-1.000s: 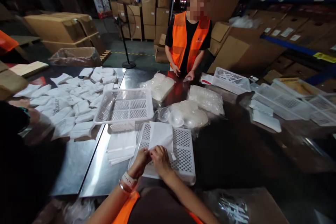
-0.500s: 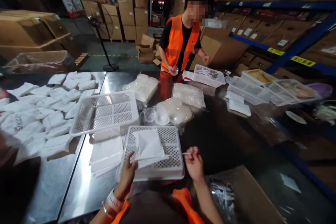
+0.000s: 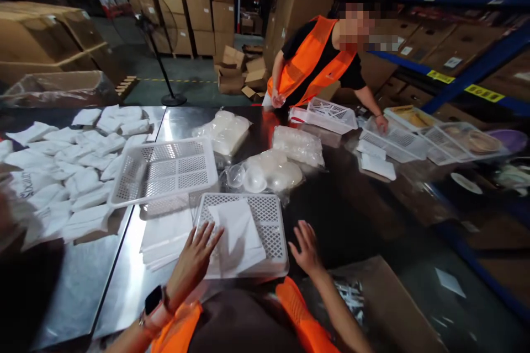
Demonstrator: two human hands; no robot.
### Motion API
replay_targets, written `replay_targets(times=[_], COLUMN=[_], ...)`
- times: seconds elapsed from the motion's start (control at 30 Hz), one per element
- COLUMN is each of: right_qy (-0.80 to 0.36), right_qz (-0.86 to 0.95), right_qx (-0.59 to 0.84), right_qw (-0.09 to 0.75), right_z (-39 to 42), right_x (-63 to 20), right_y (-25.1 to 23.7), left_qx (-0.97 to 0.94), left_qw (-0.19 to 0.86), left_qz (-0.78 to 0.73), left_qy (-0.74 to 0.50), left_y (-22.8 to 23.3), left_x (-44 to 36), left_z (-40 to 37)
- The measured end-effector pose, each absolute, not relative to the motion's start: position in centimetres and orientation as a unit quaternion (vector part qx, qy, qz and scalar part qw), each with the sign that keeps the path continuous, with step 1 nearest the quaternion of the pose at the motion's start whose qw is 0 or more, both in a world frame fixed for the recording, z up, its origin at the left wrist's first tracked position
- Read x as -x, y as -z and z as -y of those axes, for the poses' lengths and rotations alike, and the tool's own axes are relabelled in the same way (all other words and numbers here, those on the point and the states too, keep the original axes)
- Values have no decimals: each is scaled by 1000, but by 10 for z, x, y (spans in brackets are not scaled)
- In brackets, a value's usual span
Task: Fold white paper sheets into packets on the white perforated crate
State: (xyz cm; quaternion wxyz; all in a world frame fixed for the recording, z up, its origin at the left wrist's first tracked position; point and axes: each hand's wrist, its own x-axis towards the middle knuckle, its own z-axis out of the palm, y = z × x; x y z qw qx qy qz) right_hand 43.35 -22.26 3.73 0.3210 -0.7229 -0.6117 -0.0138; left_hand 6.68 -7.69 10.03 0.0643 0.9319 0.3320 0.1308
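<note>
In front of me a white plastic basket [image 3: 273, 226] lies upside down on the table. On its mesh base rests a white bag [image 3: 238, 234], its surface creased and bulging a little. My left hand [image 3: 202, 248] is over the basket's left side with fingers spread, close to the bag's left edge; whether it touches the bag I cannot tell. My right hand [image 3: 305, 248] is just past the basket's right edge, fingers apart and nothing in them. A stack of flat white bags [image 3: 163, 240] lies left of the basket.
An upright white basket [image 3: 165, 174] stands beyond the stack. Many filled white bags [image 3: 78, 160] cover the left table. Clear-wrapped bowls [image 3: 269, 174] lie ahead. A co-worker [image 3: 314, 60] in an orange vest reaches into a bin [image 3: 393, 140]. A cardboard box [image 3: 385, 298] is at my right.
The thin white stick has gone from my right hand, whose fingers have opened. My left hand has turned palm down and spread. The co-worker has leaned right, reaching into a bin.
</note>
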Motion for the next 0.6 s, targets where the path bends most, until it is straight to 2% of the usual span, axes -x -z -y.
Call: replay_targets(times=[0.1, 0.2, 0.47, 0.6], right_qy=[-99, -187, -237, -282], right_qz=[836, 899, 903, 876], right_qx=[513, 382, 349, 360], right_qw=[169, 107, 83, 155], right_z=[147, 101, 85, 92], right_x=[-411, -385, -384, -387], right_y=[-73, -96, -82, -77], left_qx=[-980, -990, -992, -987], left_qw=[7, 10, 39, 106], left_qz=[-189, -140, -101, -104], left_qy=[-55, -33, -64, -55], left_y=[-100, -86, -64, -68], left_x=[-94, -110, -97, -92], left_z=[46, 34, 23, 17])
